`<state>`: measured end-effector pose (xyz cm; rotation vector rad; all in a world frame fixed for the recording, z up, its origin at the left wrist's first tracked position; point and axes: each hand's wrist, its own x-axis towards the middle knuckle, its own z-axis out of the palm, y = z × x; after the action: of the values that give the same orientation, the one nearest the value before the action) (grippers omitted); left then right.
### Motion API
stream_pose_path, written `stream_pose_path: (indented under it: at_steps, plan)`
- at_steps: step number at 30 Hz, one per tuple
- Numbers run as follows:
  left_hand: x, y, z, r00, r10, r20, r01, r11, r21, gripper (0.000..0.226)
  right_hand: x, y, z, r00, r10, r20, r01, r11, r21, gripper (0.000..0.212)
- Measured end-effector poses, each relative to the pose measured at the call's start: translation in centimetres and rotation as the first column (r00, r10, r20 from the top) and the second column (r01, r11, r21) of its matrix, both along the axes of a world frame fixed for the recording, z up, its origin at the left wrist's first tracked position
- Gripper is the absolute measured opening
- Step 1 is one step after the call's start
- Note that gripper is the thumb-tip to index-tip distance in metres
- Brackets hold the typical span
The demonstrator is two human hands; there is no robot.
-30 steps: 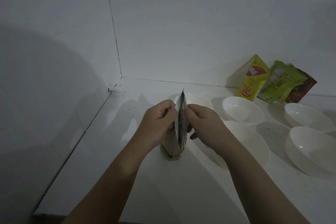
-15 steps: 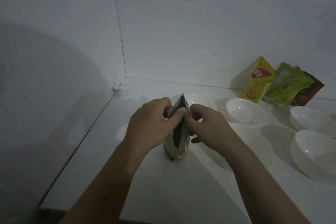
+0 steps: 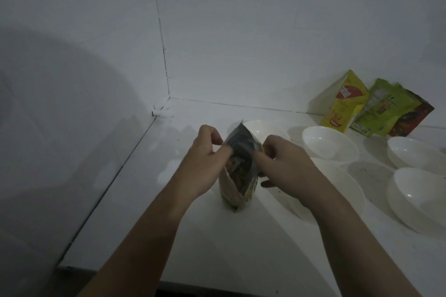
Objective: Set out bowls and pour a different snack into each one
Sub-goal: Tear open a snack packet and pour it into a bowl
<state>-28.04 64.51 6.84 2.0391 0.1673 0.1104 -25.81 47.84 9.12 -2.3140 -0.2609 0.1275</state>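
Both hands are on a snack bag (image 3: 237,171) standing upright on the white counter (image 3: 217,248), near the corner. The left hand (image 3: 207,164) pinches the bag's top edge on one side, the right hand (image 3: 284,161) pinches the other, mouth pulled a little apart. Five white bowls (image 3: 329,143) sit empty behind and to the right of it. Three more packets, yellow (image 3: 345,103), green (image 3: 381,108) and dark red (image 3: 415,115), lean on the back wall

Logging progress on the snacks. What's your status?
Left hand and right hand both pinch the snack packet top, standing on the counter. Five white bowls visibly empty. Nothing in the way.
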Motion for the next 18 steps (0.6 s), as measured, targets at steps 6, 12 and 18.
stream_pose_path:
  at_steps: [6,12,18]
  plan:
    - [-0.6,-0.3,0.0,0.96,-0.272,-0.068,0.244,0.929,-0.278,0.055,-0.7,-0.4,0.4,0.94,0.168,-0.298,-0.172,0.985,0.013,0.021]
    - [-0.6,0.9,0.1,0.972,-0.234,0.0,0.219,0.909,-0.353,0.06,-0.2,-1.7,0.6,0.964,0.017,-0.266,0.019,0.991,0.135,0.018]
    - [0.3,1.3,-1.2,0.975,-0.221,-0.015,0.181,0.831,-0.526,0.049,-0.4,-1.8,0.6,0.99,-0.02,-0.138,0.06,0.955,0.29,0.02]
